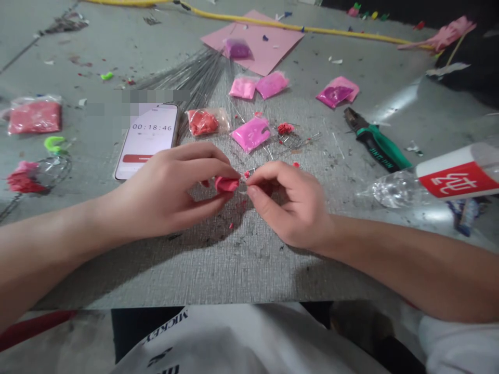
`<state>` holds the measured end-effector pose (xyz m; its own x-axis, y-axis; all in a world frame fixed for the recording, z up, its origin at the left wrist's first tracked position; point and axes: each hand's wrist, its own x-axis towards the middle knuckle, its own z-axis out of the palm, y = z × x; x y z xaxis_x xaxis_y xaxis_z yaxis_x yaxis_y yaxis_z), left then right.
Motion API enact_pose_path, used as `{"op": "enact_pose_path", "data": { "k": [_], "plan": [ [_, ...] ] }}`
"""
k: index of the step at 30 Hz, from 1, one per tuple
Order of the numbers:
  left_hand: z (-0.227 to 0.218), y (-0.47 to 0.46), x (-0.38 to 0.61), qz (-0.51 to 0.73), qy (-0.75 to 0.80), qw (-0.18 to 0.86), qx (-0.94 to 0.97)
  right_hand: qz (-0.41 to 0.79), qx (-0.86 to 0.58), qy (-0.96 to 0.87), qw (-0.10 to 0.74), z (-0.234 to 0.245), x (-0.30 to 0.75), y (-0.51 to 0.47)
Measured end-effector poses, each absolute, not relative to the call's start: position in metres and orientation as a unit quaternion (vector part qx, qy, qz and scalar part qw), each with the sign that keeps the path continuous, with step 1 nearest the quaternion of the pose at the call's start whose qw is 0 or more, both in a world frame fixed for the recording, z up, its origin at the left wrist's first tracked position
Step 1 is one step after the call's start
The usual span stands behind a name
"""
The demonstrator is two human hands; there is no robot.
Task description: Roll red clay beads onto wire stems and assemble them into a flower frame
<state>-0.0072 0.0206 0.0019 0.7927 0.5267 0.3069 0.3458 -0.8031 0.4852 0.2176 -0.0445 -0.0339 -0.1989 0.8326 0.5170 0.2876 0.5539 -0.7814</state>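
My left hand [183,187] is closed around a lump of pinkish-red modelling clay [226,184], held between thumb and fingers. Close beside it, my right hand [288,200] is pinched, thumb against forefinger; a bit of thin wire [251,171] shows at its fingertips, and I cannot make out exactly what it grips. Both hands hover over the grey table [218,280]. Just beyond them lie a bag of magenta clay [251,133], a bag of orange-red clay [203,122] and a wire loop [290,139] with red clay on it.
A phone [150,137] showing a timer lies behind my left hand. Green-handled pliers [378,143] and a plastic bottle [440,174] are at right. Thin wires [191,72], a pink sheet [253,31] and a yellow cable [249,21] lie farther back. A clay-covered wire piece [27,177] sits left.
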Motion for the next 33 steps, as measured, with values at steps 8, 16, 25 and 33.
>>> {"op": "enact_pose_path", "data": {
  "k": [8, 16, 25, 33],
  "plan": [
    [0.006, 0.012, -0.004, 0.245, 0.229, 0.27, 0.903, 0.235, -0.386, -0.755, 0.476, -0.031, 0.215, -0.046],
    [0.01, 0.004, -0.002, 0.212, 0.252, 0.238, 0.914, 0.208, -0.362, -0.773, 0.477, -0.034, 0.215, -0.047],
    [0.008, 0.005, -0.006, 0.214, 0.241, 0.206, 0.924, 0.206, -0.374, -0.775, 0.466, -0.035, 0.215, -0.046],
    [0.008, 0.004, -0.004, 0.216, 0.226, 0.182, 0.932, 0.192, -0.37, -0.781, 0.464, -0.031, 0.215, -0.047]
  ]
}}
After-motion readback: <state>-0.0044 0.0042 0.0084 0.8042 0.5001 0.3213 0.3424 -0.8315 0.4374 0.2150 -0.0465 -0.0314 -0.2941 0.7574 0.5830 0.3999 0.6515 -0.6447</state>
